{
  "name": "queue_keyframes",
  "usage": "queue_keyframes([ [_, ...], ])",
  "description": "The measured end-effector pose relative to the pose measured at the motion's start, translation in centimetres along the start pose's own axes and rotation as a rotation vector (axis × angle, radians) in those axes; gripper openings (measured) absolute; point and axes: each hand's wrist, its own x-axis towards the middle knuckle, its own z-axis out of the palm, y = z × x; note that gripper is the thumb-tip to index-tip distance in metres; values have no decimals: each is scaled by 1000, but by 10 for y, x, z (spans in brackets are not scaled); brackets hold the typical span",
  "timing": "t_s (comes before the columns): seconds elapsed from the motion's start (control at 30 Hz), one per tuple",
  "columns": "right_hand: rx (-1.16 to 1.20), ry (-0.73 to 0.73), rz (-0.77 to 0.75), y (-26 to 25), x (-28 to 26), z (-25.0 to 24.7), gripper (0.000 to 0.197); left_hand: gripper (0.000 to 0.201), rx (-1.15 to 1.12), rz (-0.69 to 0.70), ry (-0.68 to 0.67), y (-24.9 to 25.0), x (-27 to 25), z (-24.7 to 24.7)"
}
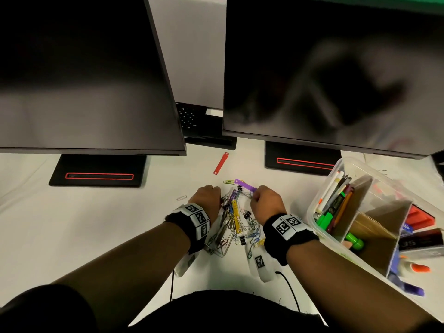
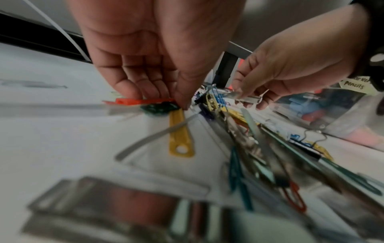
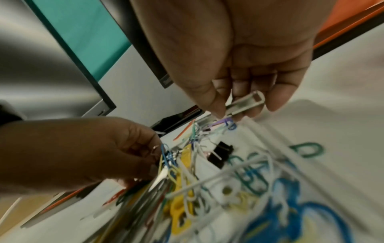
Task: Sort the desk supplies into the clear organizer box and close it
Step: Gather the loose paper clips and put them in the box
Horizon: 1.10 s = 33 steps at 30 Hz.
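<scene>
1. The right hand (image 3: pixel 239 69) is seen with fingers curled, a flat metal fastener piece (image 3: pixel 243 103) pinched between thumb and forefinger; coloured paper clips dangle tangled from its lower end.
2. The left hand (image 2: pixel 149 57) is seen with fingertips bunched at the near-left edge of the clip pile (image 1: pixel 236 219); some clips or strips appear to be pinched, though exactly which cannot be told through the blur.
3. Between the two hands a snarl of paper clips, black binder clips (image 3: pixel 220 152) and a yellow plastic strip (image 2: pixel 180 133) is spread on the white desk (image 1: pixel 96 224).
4. Just beyond the right hand's knuckles a purple strip (image 1: pixel 245 185) is laid; further beyond, a red strip (image 1: pixel 221 163) lies alone.
5. To the right of the right hand the clear organizer box (image 1: pixel 355 169) stands open, with pens and markers in the compartment nearest the hand; no lid can be made out.
6. Risk is judged as follows: if the fastener is lifted while clips stay hooked to it, a chain could be dragged up and shed over the desk or into the wrong compartment.
7. A loose grip by the left hand would let the whole tangle slide instead of separating.
</scene>
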Motion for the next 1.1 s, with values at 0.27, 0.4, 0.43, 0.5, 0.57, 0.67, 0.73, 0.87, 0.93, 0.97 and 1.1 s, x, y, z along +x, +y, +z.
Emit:
queue_keyframes([
  [0.27, 188, 104, 6, -13, 13, -6, 42, 27, -82, 0, -10, -7, 1, -6],
  [0.4, 48, 28, -11, -15, 18, -8, 43, 39, -114, 13, 37, -9, 9, -19],
  [0.43, 13, 10, -14, -16, 18, -7, 40, 36, -118, 17, 55, -8, 12, -22],
  [0.5, 7, 0, 6, -15, 19, -5, 37, 34, -145, 3, 93, -7, 20, -29],
  [0.57, 11, -20, 26, -12, 20, -2, 35, 34, -154, -15, 132, -4, 29, -37],
  [0.67, -37, -91, 34, -10, 18, -1, 29, 34, -128, -43, 185, 5, 42, -47],
  [0.73, -49, -121, 30, -8, 15, -1, 29, 34, -161, -81, 193, 8, 50, -50],
  [0.87, -8, -127, 24, -7, 6, -3, 26, 41, -192, -111, 168, 10, 63, -44],
  [0.93, 23, -104, 33, -7, 0, -5, 22, 44, -159, -114, 119, 10, 69, -41],
  [0.97, 34, -95, 32, -7, -2, -6, 20, 43, -140, -113, 107, 10, 72, -40],
  [1.1, 113, -69, 16, -11, -7, -8, 16, 36, -93, -92, 91, 9, 73, -36],
])
